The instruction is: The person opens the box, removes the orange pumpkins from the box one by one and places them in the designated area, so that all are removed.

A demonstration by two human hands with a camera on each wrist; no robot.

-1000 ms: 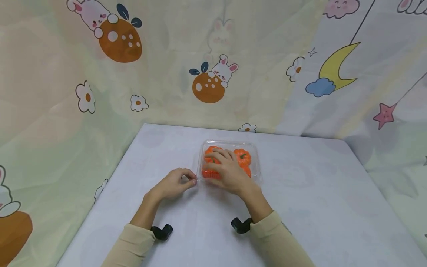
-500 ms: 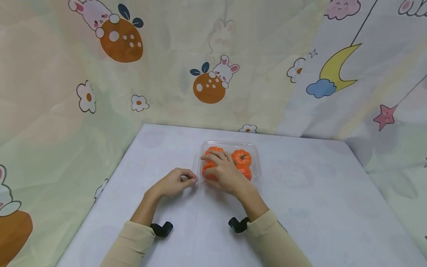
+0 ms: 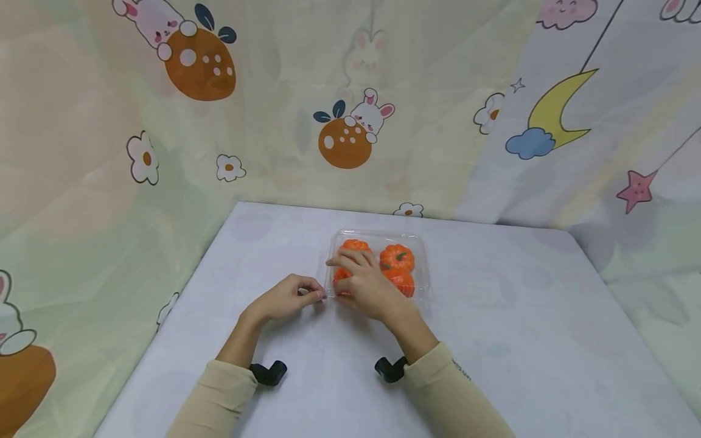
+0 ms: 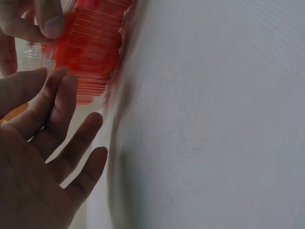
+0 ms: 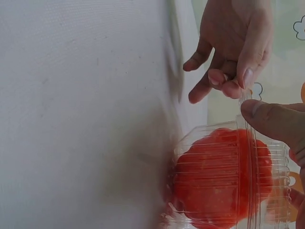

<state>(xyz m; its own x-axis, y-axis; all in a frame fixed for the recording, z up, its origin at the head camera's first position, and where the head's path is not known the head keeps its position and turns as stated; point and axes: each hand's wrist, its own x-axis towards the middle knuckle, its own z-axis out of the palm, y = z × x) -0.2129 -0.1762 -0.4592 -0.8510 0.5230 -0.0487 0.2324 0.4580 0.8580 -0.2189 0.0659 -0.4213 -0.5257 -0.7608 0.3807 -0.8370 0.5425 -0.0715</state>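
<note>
A clear plastic clamshell container [image 3: 420, 261] rests on the table with several small orange pumpkins [image 3: 397, 258] inside. My left hand [image 3: 285, 299] pinches its front-left corner tab between thumb and forefinger; the other fingers stand spread, as the left wrist view shows. Over the left part of the lid lies my right hand [image 3: 369, 286], fingers bent across the top and thumb at the front rim. In the right wrist view that thumb [image 5: 269, 117] sits on the rim close beside the left fingertips. The right hand hides part of the left pumpkins.
A white-covered table [image 3: 515, 328] spreads out around the container. Behind it hangs a patterned cloth [image 3: 285, 121] with rabbits, flowers and a moon. Each wrist carries a small black camera, one by the left cuff [image 3: 268, 373] and one by the right.
My right hand has shifted slightly left and toward me across the lid, uncovering more of the right pumpkins. The left hand keeps its pinch at the corner.
</note>
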